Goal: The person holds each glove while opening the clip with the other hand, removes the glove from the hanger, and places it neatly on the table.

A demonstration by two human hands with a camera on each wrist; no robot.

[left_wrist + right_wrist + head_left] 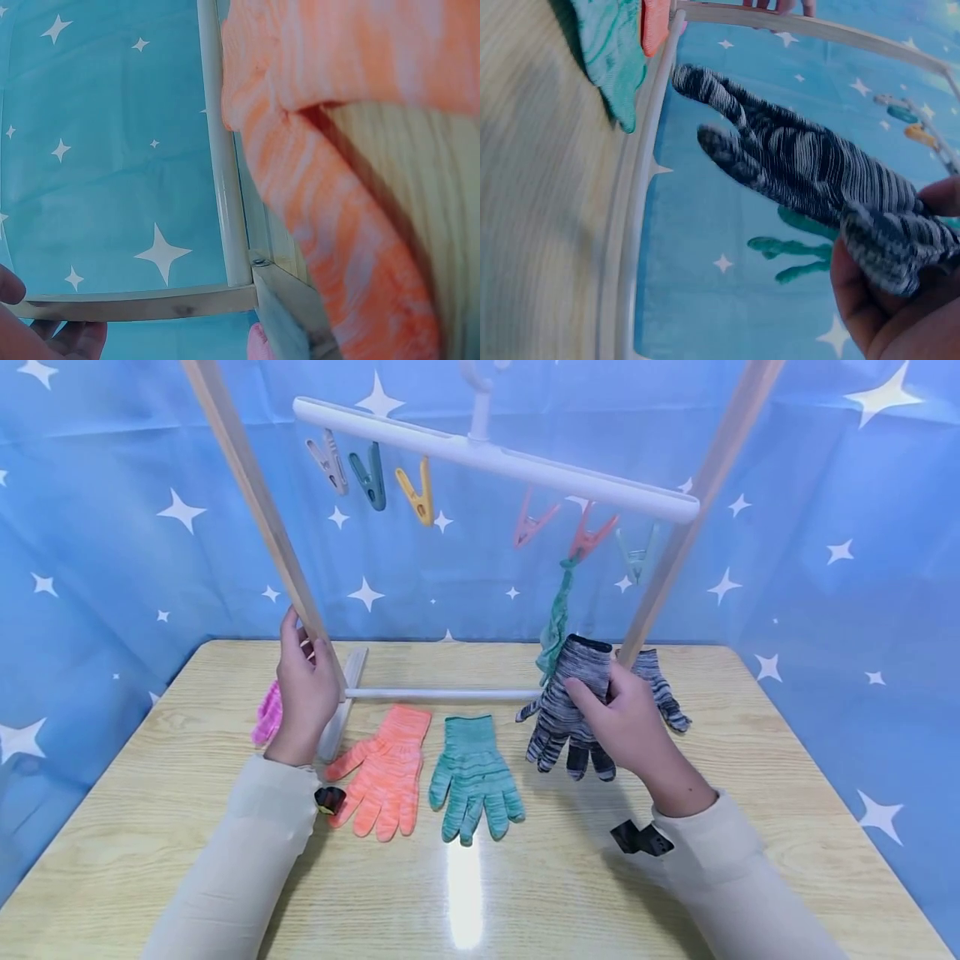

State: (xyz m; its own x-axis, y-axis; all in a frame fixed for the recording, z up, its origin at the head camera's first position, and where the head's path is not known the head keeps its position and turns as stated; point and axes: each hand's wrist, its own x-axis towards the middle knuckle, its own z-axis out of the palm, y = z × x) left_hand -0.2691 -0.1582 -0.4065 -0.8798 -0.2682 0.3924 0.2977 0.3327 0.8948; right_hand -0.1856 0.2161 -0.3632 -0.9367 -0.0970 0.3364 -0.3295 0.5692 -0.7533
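Observation:
My right hand [632, 714] pinches a black-and-white knit glove [566, 697] near its cuff, thumb in front, with the glove's fingers hanging down. In the right wrist view the same glove [802, 161] stretches out from the hand [900, 322]. Behind it, a green glove [556, 622] dangles from a red clothespin [588, 533] under the white hanger [495, 456]. My left hand [306, 693] grips the left wooden post [258, 493] of a stand low down; its fingers [79, 339] show beside the post in the left wrist view.
An orange glove [386, 772] and another green glove [477, 781] lie flat on the wooden table [540, 902]. A pink item [268, 714] sits behind the left hand, and a second black-and-white glove [662, 689] lies beyond the right. Several more clothespins, one yellow [418, 493], hang from the hanger.

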